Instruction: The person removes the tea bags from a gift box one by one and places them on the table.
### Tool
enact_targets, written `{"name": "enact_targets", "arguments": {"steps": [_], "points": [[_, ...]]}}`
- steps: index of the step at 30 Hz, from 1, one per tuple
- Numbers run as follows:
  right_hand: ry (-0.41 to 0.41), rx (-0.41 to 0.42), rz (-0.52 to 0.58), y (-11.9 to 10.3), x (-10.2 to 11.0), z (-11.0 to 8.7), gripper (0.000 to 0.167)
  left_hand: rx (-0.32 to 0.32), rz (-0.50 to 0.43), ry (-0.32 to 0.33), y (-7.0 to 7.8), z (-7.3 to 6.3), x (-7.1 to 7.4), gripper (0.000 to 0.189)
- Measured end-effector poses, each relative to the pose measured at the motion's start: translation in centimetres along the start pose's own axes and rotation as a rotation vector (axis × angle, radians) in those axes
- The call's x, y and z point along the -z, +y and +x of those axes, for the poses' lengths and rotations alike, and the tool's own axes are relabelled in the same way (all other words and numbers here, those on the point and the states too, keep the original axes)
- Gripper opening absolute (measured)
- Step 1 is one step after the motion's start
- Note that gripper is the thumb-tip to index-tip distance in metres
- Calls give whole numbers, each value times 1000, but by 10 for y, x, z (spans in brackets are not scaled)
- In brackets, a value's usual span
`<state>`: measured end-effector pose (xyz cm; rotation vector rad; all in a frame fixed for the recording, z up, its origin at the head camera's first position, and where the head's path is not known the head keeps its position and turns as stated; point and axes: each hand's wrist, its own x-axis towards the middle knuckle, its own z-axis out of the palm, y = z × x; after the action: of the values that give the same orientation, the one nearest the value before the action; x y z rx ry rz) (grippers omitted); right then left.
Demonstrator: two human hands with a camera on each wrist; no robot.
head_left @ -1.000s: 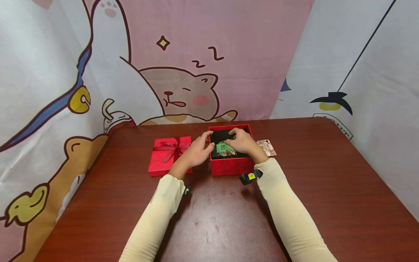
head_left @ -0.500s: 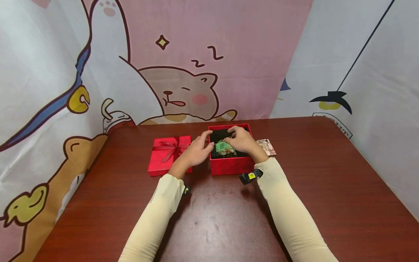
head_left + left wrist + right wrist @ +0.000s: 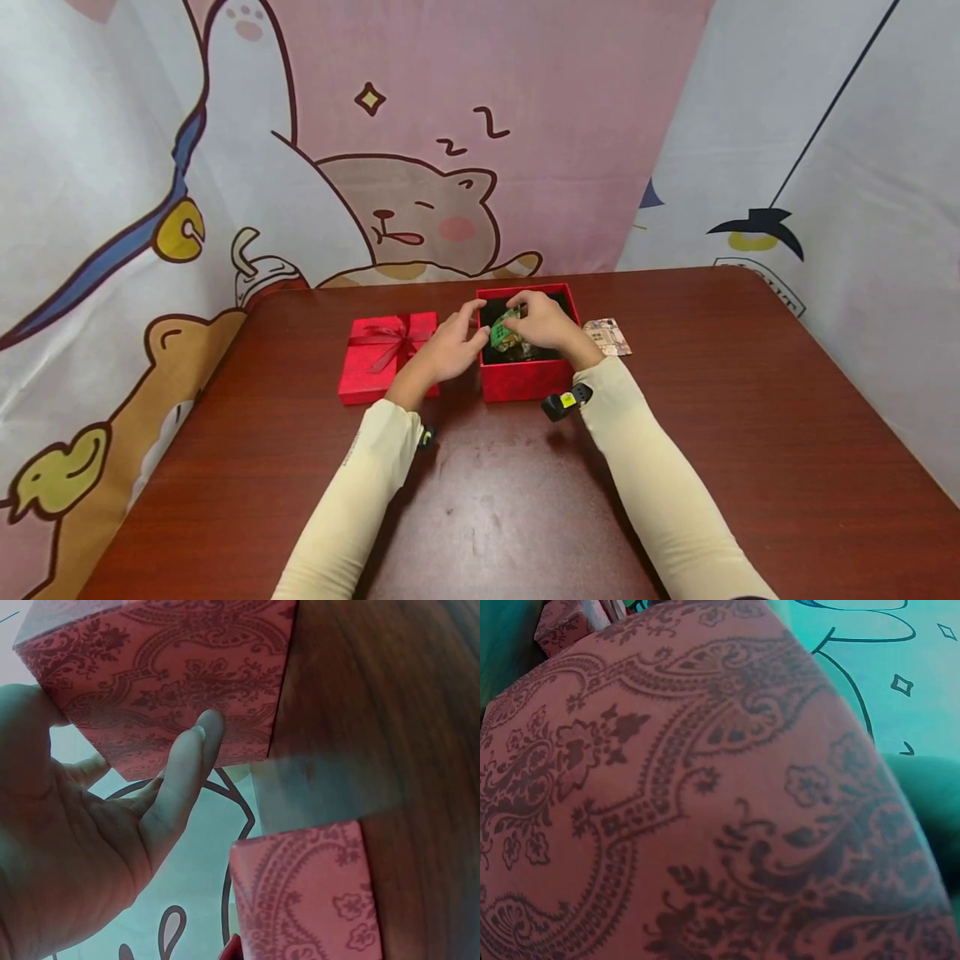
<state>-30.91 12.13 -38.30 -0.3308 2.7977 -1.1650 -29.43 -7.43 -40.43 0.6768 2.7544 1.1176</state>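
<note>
An uncovered red patterned gift box (image 3: 528, 382) with a black inside stands near the table's far edge; its wall fills much of the right wrist view. My right hand (image 3: 547, 322) reaches into it and pinches a small clear packet with a green label (image 3: 504, 332) between thumb and fingers. The packet is tilted, partly hidden by the hand. Along the box's left side lies my left hand (image 3: 450, 346), index finger at the rim. In the left wrist view, its extended thumb (image 3: 187, 761) overlaps the box wall, with the other fingers partly behind the box.
A red lid (image 3: 367, 375) with a ribbon bow (image 3: 397, 337) lies left of the box. To the right is a small printed card (image 3: 611, 337), partly covered by the right wrist. Behind the brown table (image 3: 480, 500) hangs a cartoon-printed cloth (image 3: 585, 125).
My right hand has shifted slightly left inside the box, and the green-labelled packet has tipped from lying flatter to a steeper tilt. The left hand stays in place.
</note>
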Motion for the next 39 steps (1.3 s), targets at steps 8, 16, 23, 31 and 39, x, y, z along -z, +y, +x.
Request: {"name": "enact_targets", "arguments": {"steps": [8, 16, 23, 31, 39], "points": [[-17, 2, -22, -1, -5, 2, 42, 14, -16, -15, 0, -1, 1, 55], [-28, 3, -22, -1, -6, 3, 40, 25, -9, -12, 0, -1, 1, 54], [-27, -21, 43, -1, -1, 1, 42, 27, -16, -11, 1, -1, 0, 55], [22, 2, 33, 0, 7, -4, 42, 30, -17, -6, -1, 0, -1, 55], [41, 20, 84, 3, 16, -9, 37, 26, -24, -5, -1, -1, -1, 56]]}}
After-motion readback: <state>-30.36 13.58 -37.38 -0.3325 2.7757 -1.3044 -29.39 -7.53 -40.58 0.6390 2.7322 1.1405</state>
